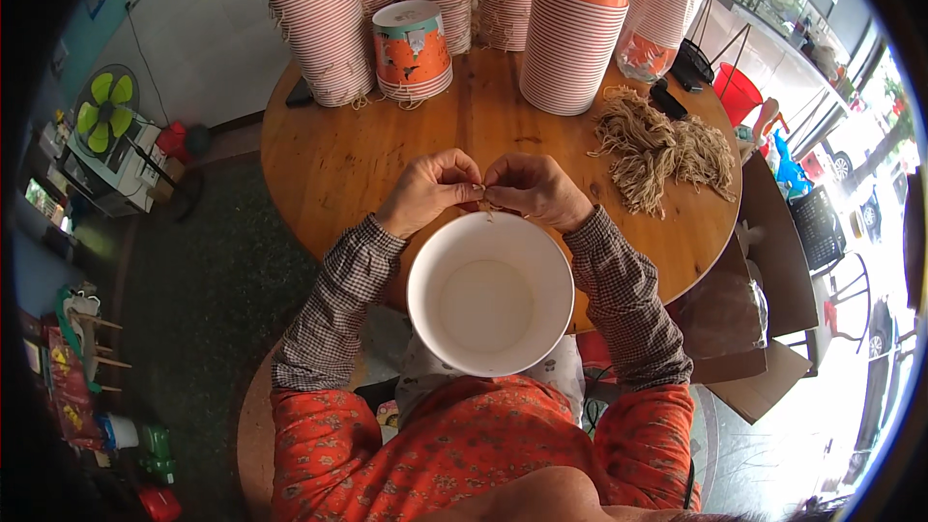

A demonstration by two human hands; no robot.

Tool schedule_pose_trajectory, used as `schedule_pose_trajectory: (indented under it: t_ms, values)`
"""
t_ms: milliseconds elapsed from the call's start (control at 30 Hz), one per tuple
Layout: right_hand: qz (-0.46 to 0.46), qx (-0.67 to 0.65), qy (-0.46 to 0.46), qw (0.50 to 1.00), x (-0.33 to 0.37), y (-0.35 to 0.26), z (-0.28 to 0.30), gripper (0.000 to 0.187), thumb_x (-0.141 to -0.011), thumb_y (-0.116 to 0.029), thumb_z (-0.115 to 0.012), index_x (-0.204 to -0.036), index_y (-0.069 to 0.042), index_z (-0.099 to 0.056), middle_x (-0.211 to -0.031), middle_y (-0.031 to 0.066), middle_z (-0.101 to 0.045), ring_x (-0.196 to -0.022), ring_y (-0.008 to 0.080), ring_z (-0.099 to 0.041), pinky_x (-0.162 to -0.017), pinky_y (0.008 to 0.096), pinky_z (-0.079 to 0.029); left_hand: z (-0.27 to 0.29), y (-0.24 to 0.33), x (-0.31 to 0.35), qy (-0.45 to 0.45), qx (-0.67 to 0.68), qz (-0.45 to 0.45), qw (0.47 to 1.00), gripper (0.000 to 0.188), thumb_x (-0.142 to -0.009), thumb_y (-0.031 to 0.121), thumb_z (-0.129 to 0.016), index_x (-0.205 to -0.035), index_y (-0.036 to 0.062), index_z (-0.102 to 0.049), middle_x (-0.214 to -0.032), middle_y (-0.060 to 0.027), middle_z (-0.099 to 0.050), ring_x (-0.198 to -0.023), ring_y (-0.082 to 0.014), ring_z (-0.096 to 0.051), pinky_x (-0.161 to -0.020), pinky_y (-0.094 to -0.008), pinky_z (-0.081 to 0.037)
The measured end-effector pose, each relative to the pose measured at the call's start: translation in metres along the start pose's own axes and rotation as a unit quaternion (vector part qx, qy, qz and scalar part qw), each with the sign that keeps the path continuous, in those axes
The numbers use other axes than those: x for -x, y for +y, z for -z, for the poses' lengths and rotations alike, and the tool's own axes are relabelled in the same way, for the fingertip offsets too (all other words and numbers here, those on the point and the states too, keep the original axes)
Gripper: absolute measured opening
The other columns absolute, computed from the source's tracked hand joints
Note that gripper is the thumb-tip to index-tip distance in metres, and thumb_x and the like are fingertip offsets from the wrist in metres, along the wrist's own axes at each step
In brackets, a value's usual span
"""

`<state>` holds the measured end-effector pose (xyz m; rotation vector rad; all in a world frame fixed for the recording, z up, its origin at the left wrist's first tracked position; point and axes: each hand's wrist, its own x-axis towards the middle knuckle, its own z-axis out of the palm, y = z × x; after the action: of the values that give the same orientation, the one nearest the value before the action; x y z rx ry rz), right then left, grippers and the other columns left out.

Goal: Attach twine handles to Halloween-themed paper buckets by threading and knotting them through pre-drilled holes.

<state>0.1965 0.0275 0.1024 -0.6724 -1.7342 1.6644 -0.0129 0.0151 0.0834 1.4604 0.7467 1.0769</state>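
A white paper bucket (489, 302) rests against my lap at the table's near edge, its open mouth facing up and nothing inside. Just beyond its far rim, my left hand (433, 189) and my right hand (537, 189) meet, thumbs and forefingers pinched together. Between the fingertips is a short piece of thin tan string (489, 210), its loose ends hanging at the rim. The fingers partly hide whether it passes through the bucket. To the right on the table lies a loose bundle of tan strings (667, 150).
Tall stacks of orange-printed paper buckets (324, 39) line the far side of the round wooden table (464, 126). A short upside-down stack (414, 50) stands before them. Dark objects (669, 100) lie by the string bundle. Open cardboard boxes (739, 300) sit right; a fan (106, 108) stands left.
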Motion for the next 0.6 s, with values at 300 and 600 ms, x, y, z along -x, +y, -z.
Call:
schedule_pose_trajectory:
  t_ms: [300,600]
  values:
    - [-0.041,-0.083,0.021,0.995,0.005,0.001,0.005,0.01,-0.083,-0.007,-0.068,-0.089,-0.003,-0.061,-0.077,0.0007,-0.063,-0.065,0.0065,-0.057,-0.056,0.0205,-0.046,-0.003,-0.001,-0.001,-0.035,0.042,0.012,0.998,0.008,-0.086,0.002,-0.066,-0.091,0.0027,-0.06,-0.085,-0.0015,-0.064,-0.079,-0.0089,-0.063,-0.071,-0.023,-0.054]
    - [-0.012,-0.26,0.009,0.966,0.004,0.024,0.003,0.01,-0.085,-0.004,-0.065,-0.092,-0.004,-0.058,-0.081,0.0028,-0.063,-0.066,0.0091,-0.059,-0.056,0.0203,-0.048,-0.009,0.005,0.0,-0.013,-0.012,-0.059,0.998,0.008,-0.087,0.003,-0.065,-0.092,0.0017,-0.059,-0.087,-0.0024,-0.063,-0.082,-0.01,-0.063,-0.076,-0.0243,-0.054]
